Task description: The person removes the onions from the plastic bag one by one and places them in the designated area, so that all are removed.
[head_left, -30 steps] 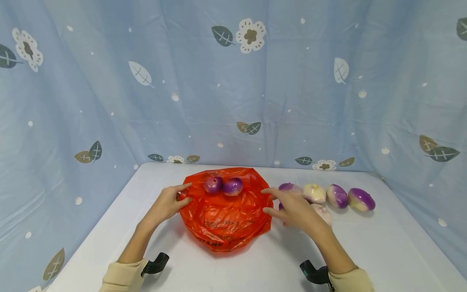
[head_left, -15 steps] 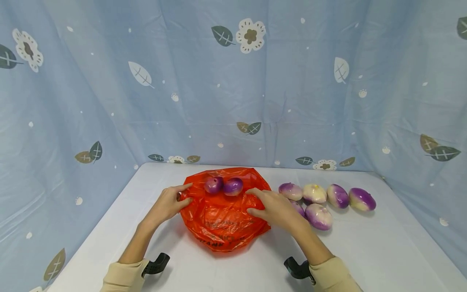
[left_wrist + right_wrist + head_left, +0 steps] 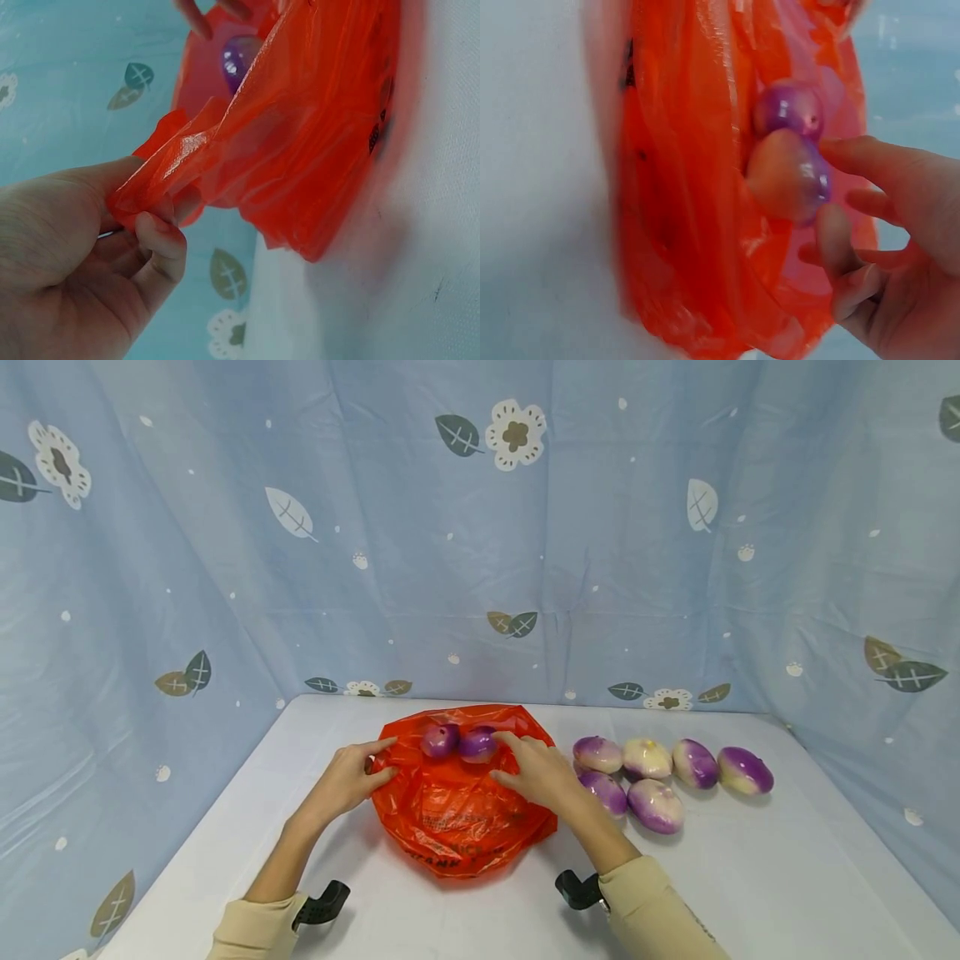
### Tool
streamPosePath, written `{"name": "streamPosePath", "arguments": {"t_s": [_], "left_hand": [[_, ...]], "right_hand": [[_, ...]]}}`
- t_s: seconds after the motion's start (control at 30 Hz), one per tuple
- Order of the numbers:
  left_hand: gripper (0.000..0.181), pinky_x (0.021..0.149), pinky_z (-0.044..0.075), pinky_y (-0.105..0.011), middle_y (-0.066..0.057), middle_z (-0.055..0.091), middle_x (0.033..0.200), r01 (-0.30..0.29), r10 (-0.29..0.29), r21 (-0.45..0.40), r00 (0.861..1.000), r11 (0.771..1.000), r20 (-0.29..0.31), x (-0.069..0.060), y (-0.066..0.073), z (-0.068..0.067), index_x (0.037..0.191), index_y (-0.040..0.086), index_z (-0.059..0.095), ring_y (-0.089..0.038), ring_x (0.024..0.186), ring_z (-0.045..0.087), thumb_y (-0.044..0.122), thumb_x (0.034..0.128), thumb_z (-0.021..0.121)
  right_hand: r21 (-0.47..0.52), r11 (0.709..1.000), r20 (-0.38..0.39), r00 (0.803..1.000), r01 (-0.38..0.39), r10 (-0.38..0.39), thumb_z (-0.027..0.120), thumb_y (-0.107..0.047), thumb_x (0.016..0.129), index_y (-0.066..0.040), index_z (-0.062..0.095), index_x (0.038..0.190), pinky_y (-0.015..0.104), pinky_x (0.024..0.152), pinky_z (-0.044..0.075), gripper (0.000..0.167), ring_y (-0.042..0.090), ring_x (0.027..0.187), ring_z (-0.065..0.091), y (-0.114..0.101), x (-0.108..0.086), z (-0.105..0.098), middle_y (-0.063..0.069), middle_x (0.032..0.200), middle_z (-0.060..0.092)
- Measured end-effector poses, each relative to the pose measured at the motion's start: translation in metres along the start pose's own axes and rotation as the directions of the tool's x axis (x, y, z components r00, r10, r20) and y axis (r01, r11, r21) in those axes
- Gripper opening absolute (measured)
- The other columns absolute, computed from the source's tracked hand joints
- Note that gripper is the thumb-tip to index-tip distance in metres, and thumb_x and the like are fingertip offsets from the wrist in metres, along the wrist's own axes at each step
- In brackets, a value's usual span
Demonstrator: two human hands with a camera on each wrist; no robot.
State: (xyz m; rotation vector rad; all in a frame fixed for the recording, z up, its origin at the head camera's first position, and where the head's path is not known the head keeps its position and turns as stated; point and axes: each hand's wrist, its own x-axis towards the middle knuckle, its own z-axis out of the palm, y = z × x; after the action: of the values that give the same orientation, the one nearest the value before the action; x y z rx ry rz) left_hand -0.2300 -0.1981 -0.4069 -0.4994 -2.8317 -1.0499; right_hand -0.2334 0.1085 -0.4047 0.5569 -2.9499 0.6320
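A red plastic bag [image 3: 461,818] with dark print lies mouth-up on the white table. Inside sit two glossy purple-and-white turnip-like vegetables, one on the left [image 3: 439,741] and one on the right [image 3: 476,746]. At the bag's left rim, my left hand [image 3: 343,782] pinches the plastic between thumb and fingers, plainest in the left wrist view. My right hand [image 3: 542,774] reaches over the bag's right side. In the right wrist view its fingers and thumb are spread beside the nearer vegetable [image 3: 789,176]; whether they touch it I cannot tell.
Right of the bag lie several more such vegetables, among them a purple-topped one [image 3: 744,771] at the far end and a pale one [image 3: 656,806] nearer me. A blue patterned curtain [image 3: 420,568] stands behind and beside the table [image 3: 787,877].
My right hand has moved left, from the bag's right rim to beside the right vegetable inside it. The left hand has kept its hold on the bag's rim.
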Motion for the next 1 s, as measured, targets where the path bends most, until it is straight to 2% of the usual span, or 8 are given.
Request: {"name": "streamPosePath", "arguments": {"t_s": [0.13, 0.27, 0.57, 0.73, 0.9, 1.0], "left_hand": [[0.049, 0.046, 0.041, -0.022, -0.001, 0.047, 0.059, -0.007, 0.007, 0.002, 1.000, 1.000, -0.001, 0.000, 0.001, 0.001, 0.134, -0.002, 0.057, -0.012, 0.052, 0.045, 0.009, 0.0881, 0.069], [0.048, 0.045, 0.041, -0.022, 0.000, 0.046, 0.057, -0.013, 0.013, 0.008, 1.000, 1.000, -0.009, 0.001, 0.001, 0.001, 0.133, -0.002, 0.058, -0.012, 0.051, 0.044, 0.009, 0.0878, 0.069], [0.048, 0.044, 0.039, -0.022, 0.002, 0.044, 0.056, -0.027, 0.027, 0.011, 0.999, 1.000, -0.019, 0.001, 0.001, 0.001, 0.133, -0.002, 0.059, -0.011, 0.050, 0.043, 0.008, 0.0871, 0.069], [0.048, 0.044, 0.039, -0.022, 0.002, 0.045, 0.056, -0.015, 0.015, 0.012, 1.000, 1.000, -0.017, 0.001, 0.000, 0.002, 0.133, -0.002, 0.058, -0.011, 0.050, 0.043, 0.009, 0.0871, 0.069], [0.049, 0.044, 0.039, -0.022, 0.001, 0.046, 0.056, -0.004, 0.005, 0.009, 1.000, 1.000, -0.013, 0.001, -0.002, 0.003, 0.134, -0.002, 0.058, -0.011, 0.050, 0.044, 0.009, 0.0873, 0.069], [0.049, 0.044, 0.039, -0.022, 0.001, 0.046, 0.056, -0.001, 0.001, 0.008, 1.000, 1.000, -0.011, 0.001, -0.002, 0.003, 0.134, -0.002, 0.058, -0.011, 0.050, 0.044, 0.009, 0.0873, 0.069]], "right_hand": [[0.020, 0.999, -0.014, 0.999, -0.049, 0.049, 0.072, -0.040, 0.087, -0.027, 0.046, 0.144, 0.060, 0.100, 0.045, 0.064, 0.037, 0.119, 0.059, -0.003, 0.008, 0.008, 0.014, 0.135, 0.059], [0.025, 0.996, -0.017, 0.996, -0.088, 0.089, 0.071, -0.043, 0.087, -0.030, 0.043, 0.146, 0.064, 0.095, 0.047, 0.066, 0.043, 0.116, 0.059, -0.006, 0.017, 0.016, 0.015, 0.141, 0.053], [0.072, 0.980, 0.018, 0.982, -0.188, 0.187, 0.069, -0.050, 0.086, -0.026, 0.042, 0.147, 0.064, 0.104, 0.041, 0.071, 0.045, 0.121, 0.054, -0.011, 0.032, 0.028, 0.021, 0.144, 0.046], [0.078, 0.977, -0.011, 0.980, -0.199, 0.200, 0.066, -0.057, 0.086, -0.026, 0.044, 0.144, 0.060, 0.101, 0.045, 0.070, 0.043, 0.117, 0.057, -0.010, 0.034, 0.032, 0.018, 0.140, 0.050], [0.085, 0.982, -0.039, 0.984, -0.168, 0.172, 0.069, -0.054, 0.084, -0.026, 0.048, 0.138, 0.057, 0.095, 0.050, 0.064, 0.038, 0.107, 0.062, -0.011, 0.033, 0.033, 0.015, 0.130, 0.058], [0.088, 0.985, -0.030, 0.988, -0.151, 0.155, 0.071, -0.052, 0.084, -0.028, 0.049, 0.137, 0.057, 0.094, 0.050, 0.062, 0.037, 0.106, 0.063, -0.011, 0.031, 0.033, 0.014, 0.128, 0.060]]}}
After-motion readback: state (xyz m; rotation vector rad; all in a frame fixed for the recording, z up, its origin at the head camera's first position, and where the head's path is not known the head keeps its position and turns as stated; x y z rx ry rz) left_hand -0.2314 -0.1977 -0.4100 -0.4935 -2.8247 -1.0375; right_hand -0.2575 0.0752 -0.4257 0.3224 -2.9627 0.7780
